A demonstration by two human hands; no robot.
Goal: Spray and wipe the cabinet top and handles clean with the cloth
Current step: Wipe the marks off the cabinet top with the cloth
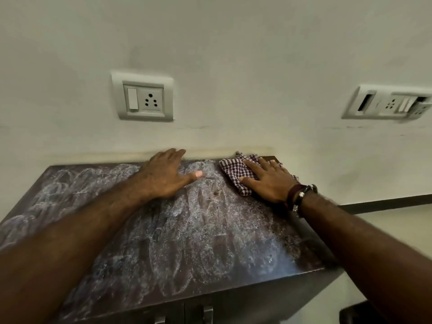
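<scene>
Behind, a pale wall (233,54) carries a socket plate (143,97) and a second plate (385,102). Against it stands the dark cabinet top (187,242), smeared all over with whitish swirls. Two handles (207,314) show below its front edge. Left hand (167,177) lies flat on the top, fingers released. Right hand (268,181) presses spread fingers on the checked cloth (233,169) at the far right corner.

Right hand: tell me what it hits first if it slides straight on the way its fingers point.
The right hand, flat on the checked cloth, points toward the back. It would probably push the cloth across the cabinet top into the wall; depth is unclear.
</scene>
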